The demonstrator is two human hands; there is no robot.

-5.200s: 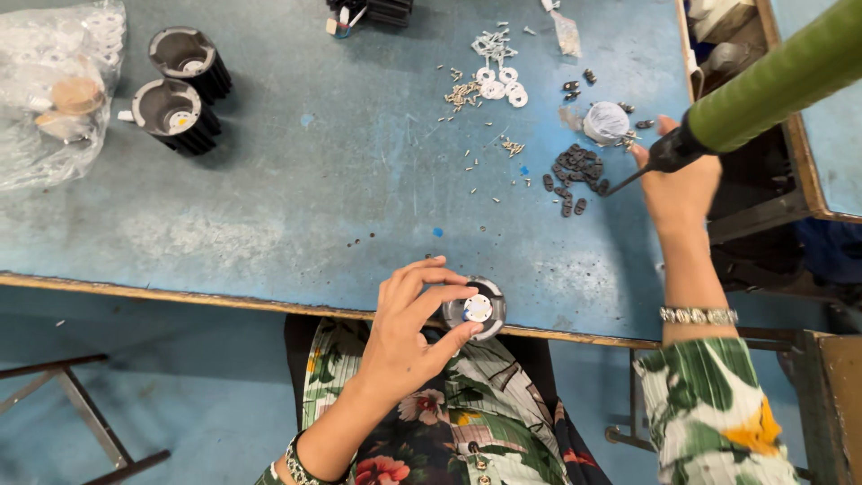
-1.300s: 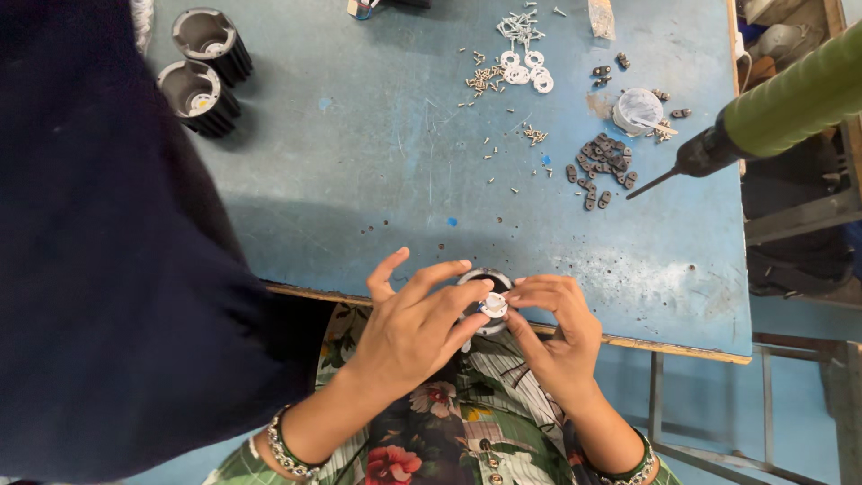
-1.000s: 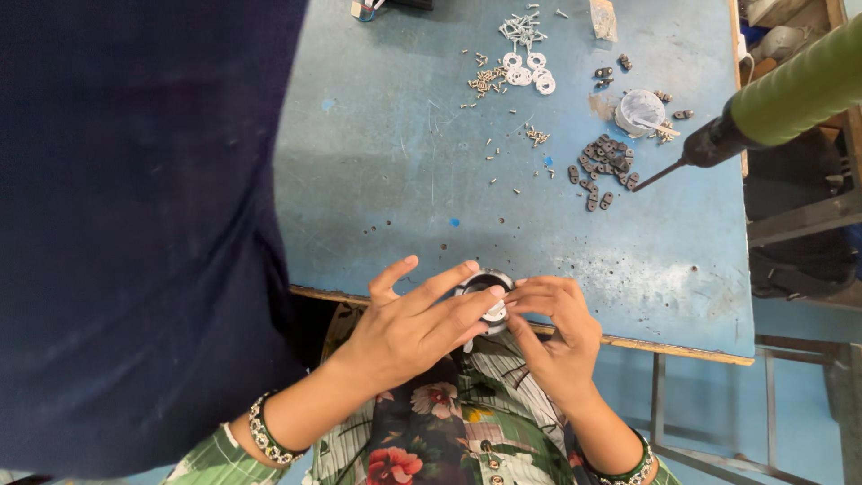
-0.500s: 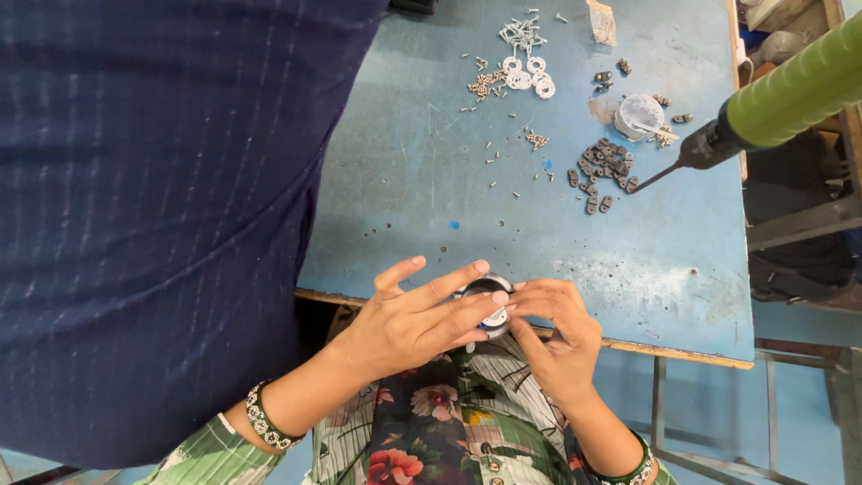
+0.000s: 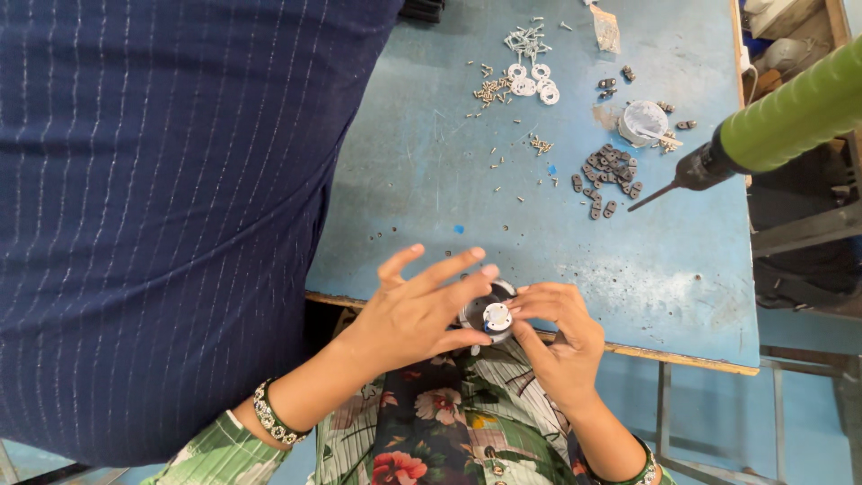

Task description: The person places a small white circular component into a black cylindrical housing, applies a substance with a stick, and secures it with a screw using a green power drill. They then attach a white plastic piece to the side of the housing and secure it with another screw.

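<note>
Down at the near edge of the blue bench (image 5: 431, 180), both hands are grasping a small round black part with a white centre (image 5: 492, 316); the left hand (image 5: 415, 310) is cupping it, fingers spread; the right hand (image 5: 561, 337) is pinching its side; a green power screwdriver (image 5: 763, 135) is hanging above dark clips (image 5: 609, 171).

Left hand (image 5: 409, 310) and right hand (image 5: 561, 337) were both bare, no gloves or rings seen. Beaded bracelet (image 5: 272, 418), white and dark, circled left wrist. Green beaded bangle (image 5: 642, 465) on right wrist. Sleeves (image 5: 202, 458) pale green, leaf-printed. Dark floral garment (image 5: 431, 422), red and white blooms.
</note>
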